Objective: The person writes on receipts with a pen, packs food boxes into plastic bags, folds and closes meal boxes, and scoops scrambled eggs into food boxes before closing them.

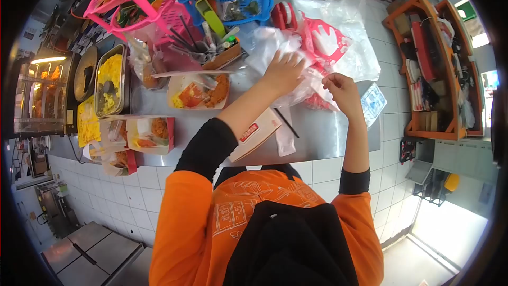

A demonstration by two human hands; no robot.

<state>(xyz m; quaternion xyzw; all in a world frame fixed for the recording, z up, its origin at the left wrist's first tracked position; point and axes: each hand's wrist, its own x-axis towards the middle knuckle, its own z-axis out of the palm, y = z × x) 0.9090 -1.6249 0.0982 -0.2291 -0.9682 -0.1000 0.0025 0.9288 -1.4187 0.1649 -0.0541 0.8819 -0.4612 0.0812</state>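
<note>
My left hand (pixel 286 71) lies palm down on a crumpled heap of clear plastic bags (pixel 262 47), its fingers stretched out. To its right, my right hand (pixel 341 89) is closed in a pinch beside a pink-and-white printed plastic bag (pixel 324 42). What its fingers hold, if anything, is too small to make out. Below the hands lie a flat white carton with a red label (pixel 256 133), a black straw (pixel 286 123) and a thin clear plastic sleeve (pixel 285 140). An open paper box of fried chicken and rice (pixel 198 92) sits left of my left forearm.
Several more chicken boxes (pixel 151 135) stand at the table's left edge, near a metal tray of yellow food (pixel 110 82). Pink (pixel 143 0) and blue baskets (pixel 227 5) stack at the back, behind a utensil holder (pixel 222 55). An orange shelf (pixel 423 69) stands right.
</note>
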